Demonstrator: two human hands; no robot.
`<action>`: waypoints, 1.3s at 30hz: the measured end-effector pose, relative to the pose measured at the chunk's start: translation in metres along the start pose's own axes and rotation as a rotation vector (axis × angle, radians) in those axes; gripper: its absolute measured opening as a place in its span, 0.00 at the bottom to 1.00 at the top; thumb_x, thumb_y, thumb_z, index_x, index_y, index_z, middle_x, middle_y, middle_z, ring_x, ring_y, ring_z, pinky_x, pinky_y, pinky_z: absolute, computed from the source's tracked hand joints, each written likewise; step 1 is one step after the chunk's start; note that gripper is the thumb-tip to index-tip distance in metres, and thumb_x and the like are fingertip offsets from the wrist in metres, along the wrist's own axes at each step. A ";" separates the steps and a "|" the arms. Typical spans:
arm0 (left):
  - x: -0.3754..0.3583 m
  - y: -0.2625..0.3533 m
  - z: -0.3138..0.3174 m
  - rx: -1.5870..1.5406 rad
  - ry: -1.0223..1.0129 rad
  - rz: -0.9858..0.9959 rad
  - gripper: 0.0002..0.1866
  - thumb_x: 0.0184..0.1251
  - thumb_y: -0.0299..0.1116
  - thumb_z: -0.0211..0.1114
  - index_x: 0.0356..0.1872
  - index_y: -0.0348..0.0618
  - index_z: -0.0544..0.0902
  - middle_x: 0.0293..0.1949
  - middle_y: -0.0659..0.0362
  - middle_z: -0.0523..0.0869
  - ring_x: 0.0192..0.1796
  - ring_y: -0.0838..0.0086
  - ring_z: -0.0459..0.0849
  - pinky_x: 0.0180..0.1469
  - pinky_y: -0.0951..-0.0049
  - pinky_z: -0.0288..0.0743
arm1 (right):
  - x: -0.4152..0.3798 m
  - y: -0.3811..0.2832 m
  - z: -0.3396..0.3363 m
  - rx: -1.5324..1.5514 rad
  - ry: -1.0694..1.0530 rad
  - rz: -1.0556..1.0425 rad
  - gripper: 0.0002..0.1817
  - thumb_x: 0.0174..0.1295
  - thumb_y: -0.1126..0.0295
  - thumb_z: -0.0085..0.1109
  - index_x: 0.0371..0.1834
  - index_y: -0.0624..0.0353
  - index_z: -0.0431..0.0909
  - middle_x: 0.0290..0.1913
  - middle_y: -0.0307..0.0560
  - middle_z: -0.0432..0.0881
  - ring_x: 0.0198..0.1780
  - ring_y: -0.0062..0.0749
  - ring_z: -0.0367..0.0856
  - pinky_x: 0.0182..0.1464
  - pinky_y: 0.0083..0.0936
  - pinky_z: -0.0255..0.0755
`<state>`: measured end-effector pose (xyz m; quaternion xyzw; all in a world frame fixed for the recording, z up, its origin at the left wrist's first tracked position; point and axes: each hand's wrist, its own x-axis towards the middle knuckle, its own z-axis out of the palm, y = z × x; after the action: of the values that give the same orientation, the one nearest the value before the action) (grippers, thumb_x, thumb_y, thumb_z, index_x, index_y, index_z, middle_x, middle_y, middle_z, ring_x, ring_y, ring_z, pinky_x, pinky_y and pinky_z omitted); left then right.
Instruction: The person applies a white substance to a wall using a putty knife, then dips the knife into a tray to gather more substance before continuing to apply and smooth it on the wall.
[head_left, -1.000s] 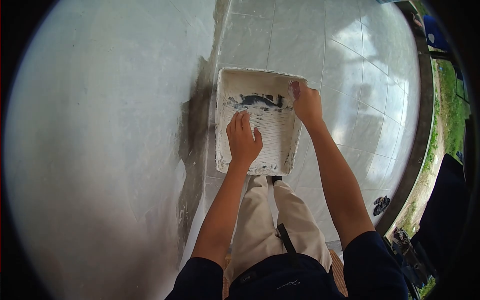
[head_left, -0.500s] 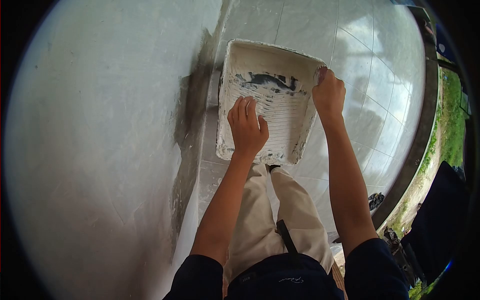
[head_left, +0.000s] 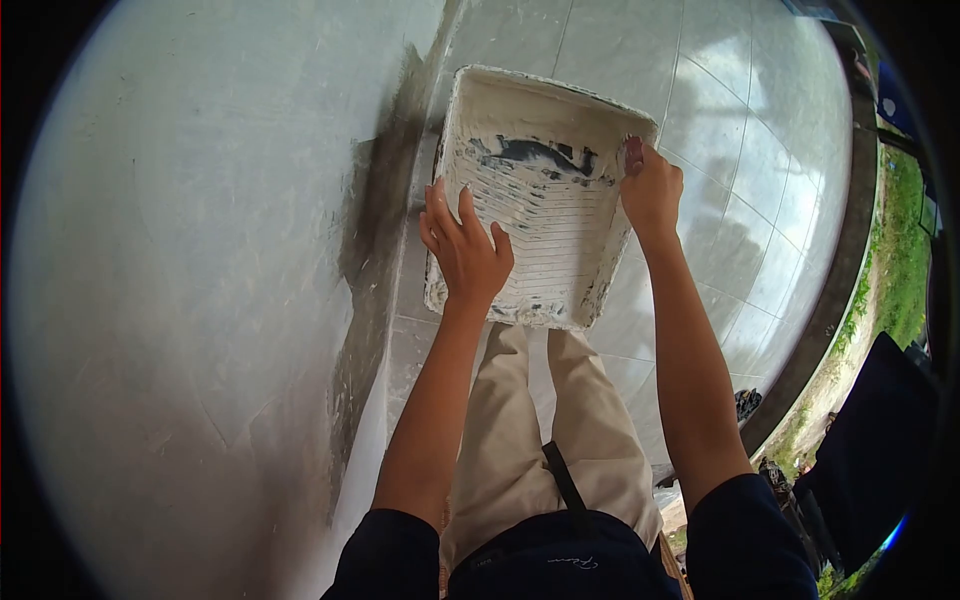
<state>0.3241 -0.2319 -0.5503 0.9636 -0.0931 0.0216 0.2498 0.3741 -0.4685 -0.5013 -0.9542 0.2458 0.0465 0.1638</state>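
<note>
tray (head_left: pixel 565 245): ribbed, cream-crusted, dark-patched | left hand (head_left: pixel 468 252): spread, released | right hand (head_left: pixel 653 192): clenched around reddish object (head_left: pixel 633 153)

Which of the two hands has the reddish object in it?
The right hand, closed around the reddish object by the right rim of the tray. The left hand has spread fingers at the left rim.

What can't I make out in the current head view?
All in the head view:
Reddish object: mostly hidden by the right hand, too small to identify.
Left hand: any contact with the tray is hidden beneath it.
Feet: hidden below the tray.
White lettering: too small to read.
</note>
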 end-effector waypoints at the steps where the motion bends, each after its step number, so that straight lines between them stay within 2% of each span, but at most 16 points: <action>1: 0.000 0.001 0.000 0.000 0.001 0.003 0.36 0.58 0.31 0.65 0.67 0.31 0.60 0.72 0.35 0.52 0.76 0.39 0.48 0.70 0.38 0.46 | 0.001 0.003 0.000 0.011 -0.004 -0.035 0.15 0.56 0.80 0.54 0.47 0.65 0.82 0.35 0.64 0.85 0.40 0.61 0.84 0.45 0.49 0.77; 8: 0.000 0.006 0.004 0.021 0.014 -0.019 0.35 0.58 0.31 0.64 0.67 0.35 0.60 0.72 0.35 0.52 0.77 0.36 0.50 0.70 0.35 0.45 | 0.002 0.009 -0.003 0.104 -0.055 -0.090 0.14 0.56 0.80 0.54 0.46 0.63 0.83 0.33 0.64 0.84 0.38 0.61 0.83 0.44 0.49 0.76; 14: -0.002 0.006 0.002 0.051 0.004 -0.014 0.36 0.58 0.31 0.64 0.67 0.35 0.61 0.73 0.34 0.51 0.77 0.37 0.50 0.70 0.35 0.45 | 0.013 0.014 -0.010 0.225 0.002 -0.198 0.18 0.57 0.80 0.55 0.51 0.60 0.83 0.35 0.64 0.84 0.39 0.61 0.83 0.44 0.47 0.77; 16: -0.004 0.004 0.002 0.060 0.002 -0.014 0.36 0.58 0.31 0.65 0.67 0.34 0.61 0.73 0.34 0.51 0.77 0.37 0.50 0.70 0.35 0.46 | 0.019 0.009 -0.015 0.204 -0.090 -0.171 0.17 0.61 0.78 0.56 0.54 0.60 0.83 0.41 0.62 0.85 0.43 0.58 0.84 0.48 0.40 0.77; 17: -0.005 0.004 0.002 0.073 0.008 -0.010 0.37 0.57 0.31 0.65 0.67 0.33 0.60 0.73 0.33 0.51 0.76 0.38 0.50 0.70 0.35 0.46 | 0.022 0.011 -0.013 0.205 -0.089 -0.168 0.17 0.61 0.78 0.56 0.54 0.60 0.83 0.41 0.62 0.85 0.43 0.58 0.84 0.48 0.40 0.77; 19: -0.006 0.005 0.002 0.085 0.015 -0.004 0.38 0.57 0.31 0.66 0.67 0.32 0.58 0.72 0.33 0.50 0.76 0.39 0.50 0.70 0.35 0.46 | 0.032 0.015 -0.005 0.210 -0.132 -0.298 0.17 0.61 0.78 0.56 0.54 0.61 0.82 0.43 0.62 0.86 0.45 0.57 0.85 0.51 0.39 0.77; 25: -0.012 0.006 -0.001 0.097 0.024 0.004 0.38 0.57 0.30 0.66 0.67 0.32 0.58 0.72 0.33 0.51 0.74 0.40 0.53 0.69 0.37 0.48 | 0.042 0.021 0.008 0.215 -0.056 -0.391 0.18 0.60 0.79 0.56 0.55 0.61 0.82 0.46 0.63 0.85 0.48 0.59 0.84 0.53 0.40 0.76; 28: -0.015 0.005 0.001 0.097 0.022 -0.012 0.38 0.57 0.31 0.66 0.67 0.32 0.58 0.72 0.33 0.51 0.74 0.39 0.54 0.69 0.38 0.50 | 0.039 0.016 0.002 0.224 -0.121 -0.302 0.18 0.60 0.79 0.56 0.54 0.61 0.82 0.46 0.63 0.85 0.49 0.58 0.84 0.54 0.40 0.76; 34: -0.013 0.009 0.003 0.102 0.041 -0.012 0.38 0.57 0.31 0.66 0.67 0.33 0.57 0.72 0.32 0.51 0.74 0.38 0.53 0.70 0.40 0.50 | 0.031 0.017 -0.001 0.247 -0.168 -0.322 0.19 0.60 0.79 0.56 0.56 0.60 0.82 0.47 0.63 0.84 0.49 0.57 0.84 0.54 0.39 0.76; 36: -0.012 0.013 0.005 0.083 0.007 -0.046 0.36 0.59 0.31 0.64 0.67 0.32 0.59 0.72 0.30 0.49 0.77 0.36 0.47 0.71 0.37 0.46 | 0.035 0.018 0.003 0.254 -0.174 -0.303 0.19 0.60 0.79 0.56 0.56 0.60 0.82 0.48 0.63 0.84 0.49 0.57 0.83 0.54 0.39 0.76; 39: -0.012 0.018 0.006 0.086 0.006 -0.056 0.36 0.59 0.31 0.63 0.68 0.33 0.58 0.72 0.29 0.49 0.77 0.35 0.46 0.71 0.37 0.45 | 0.046 0.019 0.006 0.262 -0.195 -0.280 0.19 0.61 0.80 0.55 0.56 0.60 0.82 0.49 0.63 0.84 0.51 0.57 0.83 0.55 0.40 0.75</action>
<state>0.3087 -0.2479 -0.5477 0.9756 -0.0642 0.0213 0.2091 0.4049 -0.5025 -0.5204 -0.9406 0.0978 0.0834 0.3142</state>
